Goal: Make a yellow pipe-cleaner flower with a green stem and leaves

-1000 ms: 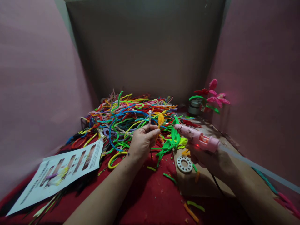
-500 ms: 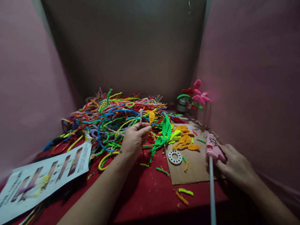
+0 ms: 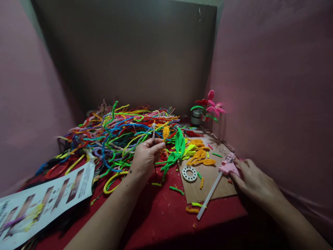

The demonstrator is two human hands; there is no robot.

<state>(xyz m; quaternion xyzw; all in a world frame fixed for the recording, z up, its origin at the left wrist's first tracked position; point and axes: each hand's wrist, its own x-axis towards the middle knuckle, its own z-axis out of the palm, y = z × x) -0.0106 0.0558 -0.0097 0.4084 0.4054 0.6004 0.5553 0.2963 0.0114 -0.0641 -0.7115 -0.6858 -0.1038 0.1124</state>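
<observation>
My left hand (image 3: pixel 146 156) pinches a thin dark flower stem topped by a pale lilac pipe-cleaner piece (image 3: pixel 153 130). An orange pipe-cleaner petal (image 3: pixel 165 132) stands up at the same fingertips. Over the right edge of the cardboard (image 3: pixel 208 189), my right hand (image 3: pixel 256 178) is closed around a pink glue gun (image 3: pixel 229 166). A long translucent glue stick (image 3: pixel 209 196) juts from the gun toward the lower left. Green pipe-cleaner leaves (image 3: pixel 179 144) lie just right of my left hand, with orange petals (image 3: pixel 198 157) beyond them on the cardboard.
Behind my left hand spreads a big heap of coloured pipe cleaners (image 3: pixel 117 128). A printed sheet (image 3: pixel 52 198) and red-handled scissors (image 3: pixel 56 170) lie left. On the cardboard rests a white holed ring (image 3: pixel 189 174). Pink flowers (image 3: pixel 215 107) stand at the back right near the wall.
The glue gun has turned and moved left, so its stick now slants to the lower left. My left hand keeps its pinch. The whole view has shifted slightly.
</observation>
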